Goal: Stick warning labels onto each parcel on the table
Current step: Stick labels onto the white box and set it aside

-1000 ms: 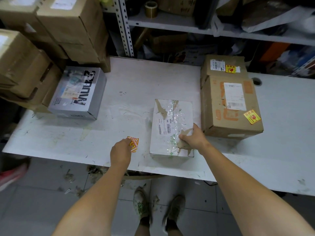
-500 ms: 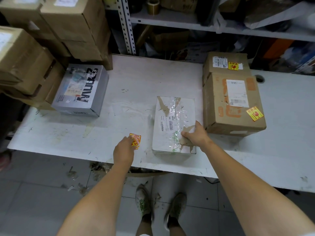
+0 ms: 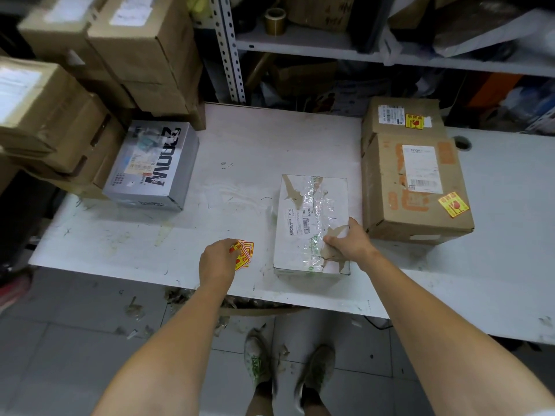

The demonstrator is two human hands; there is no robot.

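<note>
Storeroom, scuffed white worktop [image 3: 255, 139] in front of a metal shelf [image 3: 300, 43]. Left hand [image 3: 217, 261] is at the near edge, fingers curled on a small fanned stack of red-yellow warning labels [image 3: 244, 254] lying on the worktop. Right hand [image 3: 350, 243] grips the near right corner of the white parcel [image 3: 306, 211], thumb on top. Versus half a second ago: no real change, both hands and the parcel hold the same spots. The parcel lies flat at centre-front, long axis running away from the person, near short end close to the worktop edge, no warning label visible on it. Just right of it is a large brown box [image 3: 387, 187], already stickered, with a smaller stickered box [image 3: 390, 127] behind. A grey box [image 3: 153, 166] sits far left, well apart.
</note>
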